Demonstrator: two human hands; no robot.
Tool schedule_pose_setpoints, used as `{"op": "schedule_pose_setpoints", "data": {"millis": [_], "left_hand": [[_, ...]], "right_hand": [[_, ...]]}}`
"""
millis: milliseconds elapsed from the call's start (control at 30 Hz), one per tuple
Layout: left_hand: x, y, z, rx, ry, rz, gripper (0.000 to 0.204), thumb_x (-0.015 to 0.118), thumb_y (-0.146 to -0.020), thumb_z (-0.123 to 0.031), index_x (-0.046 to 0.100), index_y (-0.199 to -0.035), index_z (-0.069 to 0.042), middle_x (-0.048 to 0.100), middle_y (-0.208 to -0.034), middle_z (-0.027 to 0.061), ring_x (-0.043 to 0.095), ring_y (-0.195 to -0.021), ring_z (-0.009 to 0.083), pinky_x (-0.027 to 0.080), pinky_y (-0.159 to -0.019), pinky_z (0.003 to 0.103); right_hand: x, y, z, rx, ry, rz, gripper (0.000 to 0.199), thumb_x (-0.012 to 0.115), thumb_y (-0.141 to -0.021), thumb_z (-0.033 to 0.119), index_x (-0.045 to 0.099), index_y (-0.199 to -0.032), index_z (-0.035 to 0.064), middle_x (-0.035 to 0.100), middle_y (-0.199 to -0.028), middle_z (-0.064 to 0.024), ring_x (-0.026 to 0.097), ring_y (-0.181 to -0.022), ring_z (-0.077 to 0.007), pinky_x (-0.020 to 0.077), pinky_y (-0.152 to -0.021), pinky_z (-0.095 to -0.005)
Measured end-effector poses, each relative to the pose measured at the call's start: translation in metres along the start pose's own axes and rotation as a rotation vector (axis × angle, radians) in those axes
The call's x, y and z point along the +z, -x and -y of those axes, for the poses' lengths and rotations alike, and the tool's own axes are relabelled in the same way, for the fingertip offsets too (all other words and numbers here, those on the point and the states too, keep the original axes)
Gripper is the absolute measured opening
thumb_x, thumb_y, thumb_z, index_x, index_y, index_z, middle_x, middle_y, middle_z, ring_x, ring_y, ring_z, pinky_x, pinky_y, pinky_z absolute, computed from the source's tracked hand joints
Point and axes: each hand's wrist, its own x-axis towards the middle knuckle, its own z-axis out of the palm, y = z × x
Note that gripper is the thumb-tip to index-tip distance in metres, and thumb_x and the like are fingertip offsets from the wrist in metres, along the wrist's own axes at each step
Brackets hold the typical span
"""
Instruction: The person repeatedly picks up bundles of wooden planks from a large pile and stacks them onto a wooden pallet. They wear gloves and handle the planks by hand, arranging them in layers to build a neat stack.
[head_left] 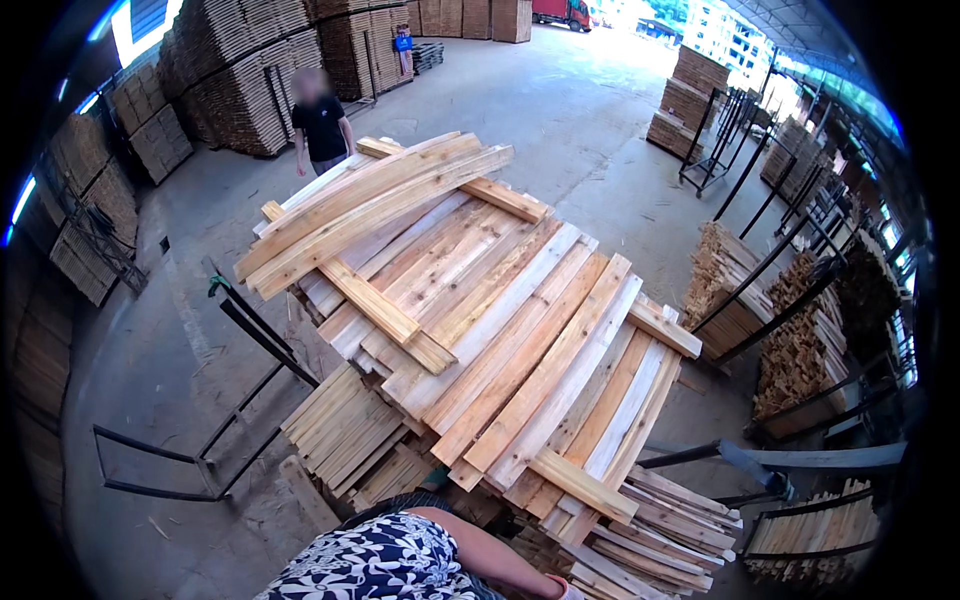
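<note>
Hands mostly out of frame: right forearm [480, 555] low at frame edge, grip impossible to tell; left hand unseen. Nearest: stacked timber boards [500, 330] with cross spacers [385, 310]. Stacking under way, probably; next board needs squaring on spacers.

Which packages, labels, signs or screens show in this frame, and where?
No packages, labels or screens can be made out.
Possible sign: small blue panel on a stand, far back by the stacked timber; too small to be sure.
Everything else near the person's arm is bare wood: the plank stack in the centre and bundles on metal racks at right.
</note>
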Motion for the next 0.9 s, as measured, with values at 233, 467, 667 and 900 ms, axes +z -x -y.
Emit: {"op": "schedule_pose_setpoints", "data": {"millis": [233,467,667,900], "left_hand": [[-0.009,0.042,-0.008,0.288,0.092,-0.138,0.039,0.055,-0.091,-0.034,0.057,-0.121,-0.01,0.064,-0.116,0.0104,0.065,-0.094,0.0215,0.056,-0.074,0.034],[-0.022,0.074,-0.021,0.525,0.137,-0.211,0.044,0.056,-0.09,-0.031,0.049,-0.128,-0.011,0.061,-0.121,0.0108,0.062,-0.1,0.0215,0.054,-0.08,0.034],[-0.036,0.102,-0.027,0.699,0.176,-0.217,0.05,0.058,-0.089,-0.029,0.042,-0.134,-0.012,0.059,-0.125,0.0111,0.06,-0.105,0.0215,0.053,-0.086,0.035],[-0.046,0.15,-0.029,0.902,0.245,-0.182,0.06,0.059,-0.088,-0.026,0.034,-0.141,-0.014,0.056,-0.13,0.0114,0.058,-0.111,0.0215,0.05,-0.092,0.035]], "right_hand": [[0.03,0.009,0.008,-0.052,0.016,0.11,0.075,0.044,-0.097,0.057,0.036,-0.146,0.0004,0.048,-0.14,-0.0174,0.048,-0.126,-0.0322,0.0424,-0.105,-0.0418],[0.06,0.02,0.017,-0.093,0.02,0.182,0.076,0.043,-0.097,0.058,0.034,-0.147,0.0008,0.047,-0.141,-0.0174,0.046,-0.128,-0.0319,0.0398,-0.107,-0.0421],[0.081,0.04,0.025,-0.155,0.011,0.207,0.077,0.043,-0.097,0.058,0.033,-0.148,0.0011,0.045,-0.143,-0.0173,0.044,-0.13,-0.0318,0.0375,-0.11,-0.0423],[0.088,0.076,0.042,-0.262,-0.023,0.204,0.078,0.043,-0.097,0.059,0.032,-0.149,0.0015,0.044,-0.145,-0.0173,0.042,-0.133,-0.0316,0.0349,-0.112,-0.0425]]}}
